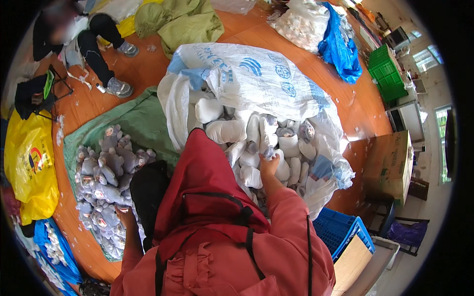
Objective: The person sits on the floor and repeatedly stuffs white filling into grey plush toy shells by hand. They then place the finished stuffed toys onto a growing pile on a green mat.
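Note:
My right hand (270, 166) is closed on the lower end of a stuffed toy (267, 132), pale with grey parts, over the mouth of a large white woven sack (261, 74). Around it in the sack lie many white and grey stuffed pieces (226, 131), some with grey heads showing. At the left, a heap of grey plush toys (106, 170) covers part of a green sheet (103, 123). My left hand (125, 215) reaches down to the right side of this heap, touching or very near a toy; its fingers are dark and partly hidden.
My red apron (197, 172) and dark-clad knee stand between heap and sack. A person (98, 44) sits at the far left. A blue crate (340, 229) and cardboard box (390, 165) stand right, green crates (387, 74) farther back. A yellow bag (32, 167) lies at the left.

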Demonstrator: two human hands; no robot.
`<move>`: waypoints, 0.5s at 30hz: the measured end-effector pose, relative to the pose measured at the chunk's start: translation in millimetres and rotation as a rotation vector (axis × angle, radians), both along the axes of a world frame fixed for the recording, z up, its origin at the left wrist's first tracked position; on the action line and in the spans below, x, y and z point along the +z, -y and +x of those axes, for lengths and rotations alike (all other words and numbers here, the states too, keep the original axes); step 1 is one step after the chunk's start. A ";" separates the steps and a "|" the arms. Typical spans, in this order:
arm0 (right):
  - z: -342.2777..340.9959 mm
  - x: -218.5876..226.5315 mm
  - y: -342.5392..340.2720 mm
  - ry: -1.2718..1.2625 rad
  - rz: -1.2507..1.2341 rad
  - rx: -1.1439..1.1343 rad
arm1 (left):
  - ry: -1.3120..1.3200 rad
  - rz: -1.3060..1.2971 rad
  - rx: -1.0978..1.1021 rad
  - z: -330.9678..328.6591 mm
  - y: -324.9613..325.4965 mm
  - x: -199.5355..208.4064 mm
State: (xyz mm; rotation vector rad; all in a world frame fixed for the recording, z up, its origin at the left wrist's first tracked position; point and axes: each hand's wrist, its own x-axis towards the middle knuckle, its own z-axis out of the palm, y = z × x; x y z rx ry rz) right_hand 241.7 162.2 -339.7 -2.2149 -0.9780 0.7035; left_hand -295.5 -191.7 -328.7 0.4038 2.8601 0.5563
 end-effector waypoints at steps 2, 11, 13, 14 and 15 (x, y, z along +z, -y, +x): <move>-0.8 13.0 -9.9 0.046 -0.068 0.113 | -0.013 0.014 -0.038 0.6 -5.0 7.2; 22.0 20.7 -30.6 -0.261 -0.077 0.018 | 0.042 0.359 -0.118 10.4 -77.5 70.4; 24.5 36.5 -22.9 -0.607 0.001 -0.145 | 0.108 0.521 -0.160 15.5 -90.1 91.8; 20.4 50.4 -16.5 -0.658 0.110 -0.130 | 0.141 0.601 -0.170 20.5 -92.1 102.9; 14.3 65.7 -8.3 -0.707 0.223 -0.120 | 0.155 0.603 -0.164 32.6 -102.0 120.6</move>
